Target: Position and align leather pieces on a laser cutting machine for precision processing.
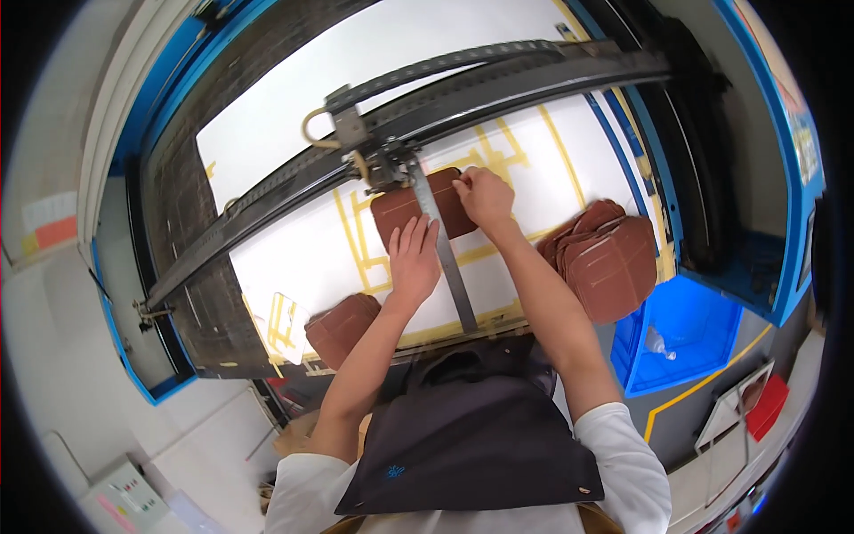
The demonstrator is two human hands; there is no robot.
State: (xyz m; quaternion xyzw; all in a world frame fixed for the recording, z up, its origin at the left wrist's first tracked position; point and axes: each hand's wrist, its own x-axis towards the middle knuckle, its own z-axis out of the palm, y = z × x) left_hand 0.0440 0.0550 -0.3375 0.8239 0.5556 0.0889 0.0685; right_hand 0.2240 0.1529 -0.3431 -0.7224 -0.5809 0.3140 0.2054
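Note:
A brown leather-like panel (398, 210) with rounded corners lies flat on the white bed, framed by yellow tape. Across its middle runs a long metal bar (451, 271), like a ruler, reaching to the bed's near edge. My left hand (414, 262) rests with fingers stretched out on the panel's near part, its fingertips beside and touching the bar. At the panel's far right corner, the thumb and fingers of my right hand (488, 198) are pinched together on its edge. Whether they hold anything small besides is hidden.
A dark gantry rail (498, 89) with a machine head (387, 167) spans the bed just beyond my hands. Brown panels are stacked at right (614, 267), with a smaller pile (342, 329) at left. A blue bin (703, 334) stands at lower right.

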